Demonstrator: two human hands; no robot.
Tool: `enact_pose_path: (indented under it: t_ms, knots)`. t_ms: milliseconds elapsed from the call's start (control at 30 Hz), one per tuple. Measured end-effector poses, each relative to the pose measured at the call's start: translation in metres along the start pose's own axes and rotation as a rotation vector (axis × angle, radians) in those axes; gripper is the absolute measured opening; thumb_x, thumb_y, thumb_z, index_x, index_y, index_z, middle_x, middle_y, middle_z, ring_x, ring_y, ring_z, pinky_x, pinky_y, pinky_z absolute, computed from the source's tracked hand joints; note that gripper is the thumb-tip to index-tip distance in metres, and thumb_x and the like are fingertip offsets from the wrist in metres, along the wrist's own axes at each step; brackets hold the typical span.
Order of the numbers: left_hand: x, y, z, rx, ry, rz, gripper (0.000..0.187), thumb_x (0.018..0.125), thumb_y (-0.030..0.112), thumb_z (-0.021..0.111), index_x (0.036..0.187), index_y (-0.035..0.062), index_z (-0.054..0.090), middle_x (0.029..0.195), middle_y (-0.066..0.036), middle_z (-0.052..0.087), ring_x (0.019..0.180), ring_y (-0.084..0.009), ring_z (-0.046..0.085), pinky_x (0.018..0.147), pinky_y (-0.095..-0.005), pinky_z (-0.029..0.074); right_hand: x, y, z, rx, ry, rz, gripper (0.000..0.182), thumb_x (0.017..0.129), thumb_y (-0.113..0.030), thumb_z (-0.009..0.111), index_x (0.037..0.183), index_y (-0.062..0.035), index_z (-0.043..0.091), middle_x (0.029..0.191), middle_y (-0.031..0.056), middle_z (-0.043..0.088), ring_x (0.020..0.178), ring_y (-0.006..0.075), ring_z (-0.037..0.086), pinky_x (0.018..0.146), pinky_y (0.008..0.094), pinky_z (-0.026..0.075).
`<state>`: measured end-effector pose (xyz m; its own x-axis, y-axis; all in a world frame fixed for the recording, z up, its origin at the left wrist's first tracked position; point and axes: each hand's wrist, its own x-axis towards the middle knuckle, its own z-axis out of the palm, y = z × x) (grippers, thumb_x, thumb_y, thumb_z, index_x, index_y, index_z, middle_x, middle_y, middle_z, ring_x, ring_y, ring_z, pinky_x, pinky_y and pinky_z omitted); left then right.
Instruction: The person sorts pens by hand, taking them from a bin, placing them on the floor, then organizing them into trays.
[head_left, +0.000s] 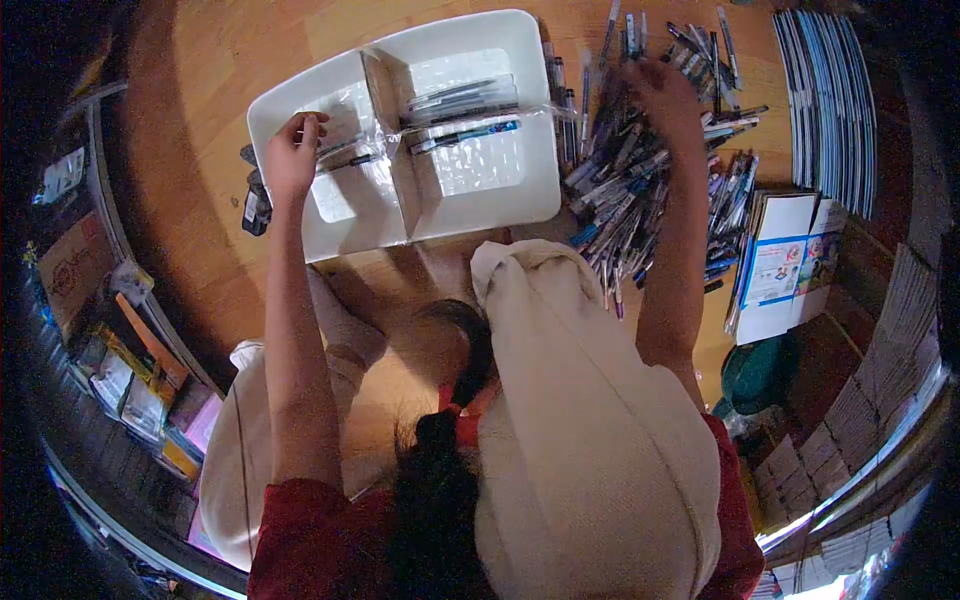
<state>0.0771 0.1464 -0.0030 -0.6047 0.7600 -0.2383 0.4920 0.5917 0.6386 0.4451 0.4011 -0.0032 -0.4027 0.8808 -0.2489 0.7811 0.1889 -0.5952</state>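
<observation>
Two hands at work, one at the tray, one in the pens.
Left of the tray's divider, the left hand is curled narrow around a small bundle of pens in clear wrap and rests it in the left compartment; a dark object lies on the floor just outside the tray's left rim. Right of the divider, more wrapped pens lie flat in the other compartment. Right of the tray, the right hand reaches into the loose pile, fingers bent down; I cannot tell if it holds any. To do it well, I think each bundle should lie parallel to the others, and the right hand should take few pens at once. Further right stand booklets.
</observation>
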Motion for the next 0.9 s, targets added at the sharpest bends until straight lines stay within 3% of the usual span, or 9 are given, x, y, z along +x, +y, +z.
enact_pose_path:
  t_ms: [133,333,533,800,900]
  knots:
    - [-0.001,0.002,0.000,-0.015,0.016,-0.003,0.027,0.088,0.026,0.045,0.091,0.0059,0.064,0.075,-0.008,0.064,0.069,-0.0141,0.060,0.065,-0.0267,0.045,-0.005,-0.016,-0.018,0.467,0.061,0.151,0.040,0.082,-0.036,0.058,0.102,-0.0003,0.059,0.089,0.0086,0.063,0.077,0.0144,0.059,0.068,0.0259,0.045]
    - [-0.001,0.003,-0.001,0.029,0.017,-0.006,0.029,0.088,0.027,0.045,0.091,0.0060,0.064,0.074,-0.007,0.064,0.069,-0.0141,0.061,0.064,-0.0267,0.046,-0.007,-0.026,-0.018,0.919,-0.020,0.139,0.034,0.085,-0.029,0.057,0.107,-0.0038,0.056,0.095,0.0068,0.062,0.081,0.0122,0.058,0.069,0.0238,0.047]
    - [-0.001,0.004,-0.001,0.051,0.019,-0.012,0.030,0.088,0.029,0.045,0.091,0.0065,0.064,0.074,-0.007,0.064,0.068,-0.0142,0.060,0.064,-0.0273,0.046,-0.011,-0.038,-0.017,1.093,-0.049,0.097,0.028,0.087,-0.023,0.054,0.107,-0.0032,0.055,0.095,0.0074,0.062,0.082,0.0139,0.060,0.071,0.0242,0.050]
    - [-0.002,0.010,-0.002,0.018,0.006,-0.015,0.028,0.088,0.026,0.045,0.092,0.0058,0.064,0.075,-0.006,0.063,0.068,-0.0128,0.058,0.065,-0.0260,0.045,-0.016,-0.051,-0.016,0.949,-0.042,0.089,0.028,0.086,-0.023,0.055,0.103,-0.0013,0.055,0.094,0.0090,0.061,0.081,0.0159,0.060,0.072,0.0259,0.051]
    - [0.006,-0.007,-0.004,-0.211,-0.061,0.064,0.028,0.089,0.024,0.045,0.094,0.0032,0.063,0.074,-0.003,0.061,0.069,-0.0106,0.055,0.066,-0.0239,0.044,-0.026,-0.063,-0.009,0.967,-0.086,0.116,0.028,0.085,-0.024,0.056,0.101,-0.0011,0.055,0.090,0.0084,0.061,0.082,0.0163,0.060,0.073,0.0262,0.050]
